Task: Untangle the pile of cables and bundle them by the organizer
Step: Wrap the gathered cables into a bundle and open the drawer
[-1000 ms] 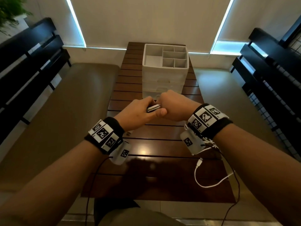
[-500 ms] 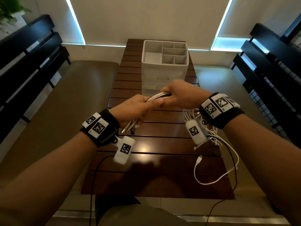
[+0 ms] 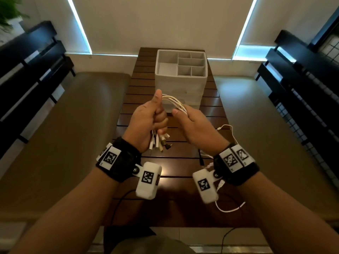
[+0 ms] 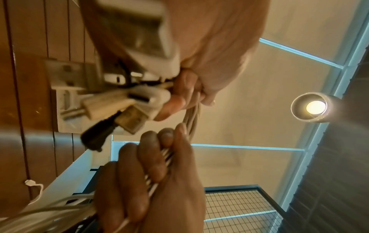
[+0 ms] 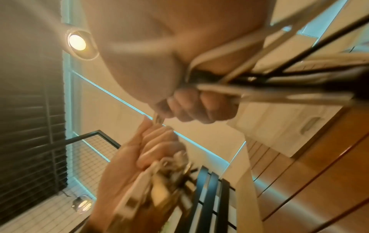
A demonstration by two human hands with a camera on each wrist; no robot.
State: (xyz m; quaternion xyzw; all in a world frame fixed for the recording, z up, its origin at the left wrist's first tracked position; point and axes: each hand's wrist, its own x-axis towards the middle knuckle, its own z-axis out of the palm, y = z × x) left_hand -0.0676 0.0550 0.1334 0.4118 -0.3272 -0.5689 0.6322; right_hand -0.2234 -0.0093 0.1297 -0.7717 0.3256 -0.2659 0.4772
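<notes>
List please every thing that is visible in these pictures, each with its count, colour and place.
cable bundle: one, mostly white, held above the table between both hands, plug ends hanging below the left hand
loose cable: one, white, on the table's near right part
organizer: one, white, compartments on top, far end of the table
table: one, dark brown slats, centre
benches: two, black, left and right sides
ceiling lamp: one, lit, overhead
left hand: grips the bundle, thumb up
right hand: holds the bundle
</notes>
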